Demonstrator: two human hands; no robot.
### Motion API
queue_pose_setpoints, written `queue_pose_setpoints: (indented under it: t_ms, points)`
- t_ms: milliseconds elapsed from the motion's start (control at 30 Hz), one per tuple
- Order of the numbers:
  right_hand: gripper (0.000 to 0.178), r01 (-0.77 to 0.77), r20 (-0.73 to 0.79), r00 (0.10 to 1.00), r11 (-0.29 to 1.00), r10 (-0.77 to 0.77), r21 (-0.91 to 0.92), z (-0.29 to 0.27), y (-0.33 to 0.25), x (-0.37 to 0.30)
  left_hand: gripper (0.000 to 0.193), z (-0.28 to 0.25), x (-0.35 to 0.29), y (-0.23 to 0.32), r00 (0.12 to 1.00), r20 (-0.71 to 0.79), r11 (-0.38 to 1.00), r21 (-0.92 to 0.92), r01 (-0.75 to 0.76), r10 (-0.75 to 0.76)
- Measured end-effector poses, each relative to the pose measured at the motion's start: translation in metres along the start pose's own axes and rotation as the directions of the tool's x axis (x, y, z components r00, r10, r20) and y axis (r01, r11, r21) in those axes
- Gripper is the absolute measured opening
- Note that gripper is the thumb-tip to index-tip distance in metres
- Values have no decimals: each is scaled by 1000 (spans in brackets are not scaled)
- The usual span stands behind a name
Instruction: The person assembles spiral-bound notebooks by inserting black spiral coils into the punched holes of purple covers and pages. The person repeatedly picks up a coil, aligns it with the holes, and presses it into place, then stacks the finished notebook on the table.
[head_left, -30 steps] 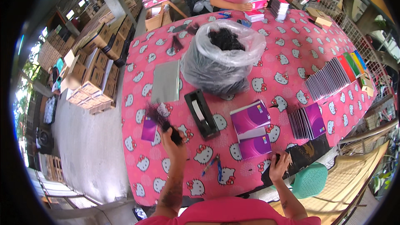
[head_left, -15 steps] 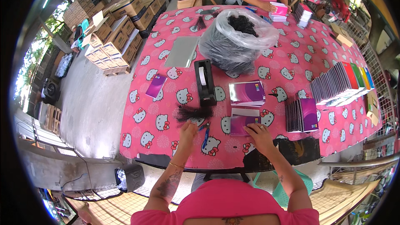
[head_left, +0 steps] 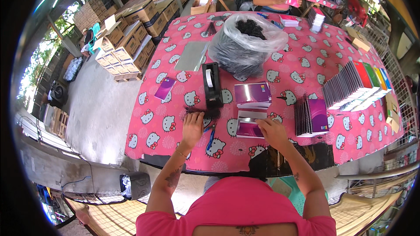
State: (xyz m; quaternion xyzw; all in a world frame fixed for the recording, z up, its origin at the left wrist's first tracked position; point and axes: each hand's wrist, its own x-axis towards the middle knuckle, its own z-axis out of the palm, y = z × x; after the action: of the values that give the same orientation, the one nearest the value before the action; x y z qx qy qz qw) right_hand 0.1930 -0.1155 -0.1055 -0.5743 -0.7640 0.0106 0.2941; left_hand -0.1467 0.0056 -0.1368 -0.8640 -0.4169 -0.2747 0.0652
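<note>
To the far left, stacked cardboard boxes [head_left: 124, 46] stand on the concrete floor [head_left: 96, 109], with a broad strip of that floor between them and the left edge of the pink surface [head_left: 234, 161]. Inside that edge lies a small purple booklet [head_left: 165, 88], bordered by patterned cloth, and to its upper right are clear sheets [head_left: 190, 56]. The left hand [head_left: 192, 130] has its fingers over the left part of a bundle of black coils [head_left: 213, 113], just below the lower end of a long black holder [head_left: 212, 85]; whether its grip closes on them I cannot tell. Blue-handled pliers [head_left: 211, 140] lie just below the coils, a band of cloth between them and the near edge. Behind the holder, a big clear bag [head_left: 243, 48] bulges with dark coils. In the middle, a stack of purple notebooks [head_left: 253, 92] sits just above a lower purple notebook [head_left: 248, 129]. The right hand [head_left: 272, 132] has its fingers at that notebook's right edge; I cannot tell whether its grip pinches the cover. Below that wrist, a torn black patch [head_left: 313, 155] reaches the near edge. Farther right stand a short row of spiral-bound notebooks [head_left: 313, 116] and a longer row [head_left: 350, 85], then an opened carton [head_left: 392, 112] near the right edge
</note>
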Motion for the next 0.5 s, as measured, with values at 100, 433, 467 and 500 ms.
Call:
queue_pose_setpoints:
  t_ms: [100,433,467,500]
  points:
    - [33,-20,-104,994,995,30,100,-6,-6,6,42,2,0,-4,997,76,998,-42,35,-31]
    - [35,-292,7,865,492,502,820,42,26,-20,45,-3,17,-33,958,277,997,-27,-67,72]
    - [35,-281,13,865,464,501,840,43,26,-21,44,-4,13,-37,943,326,998,-46,-51,63]
    - [35,-270,19,866,435,500,859,45,26,-21,42,-4,9,-39,926,373,997,-64,-34,55]
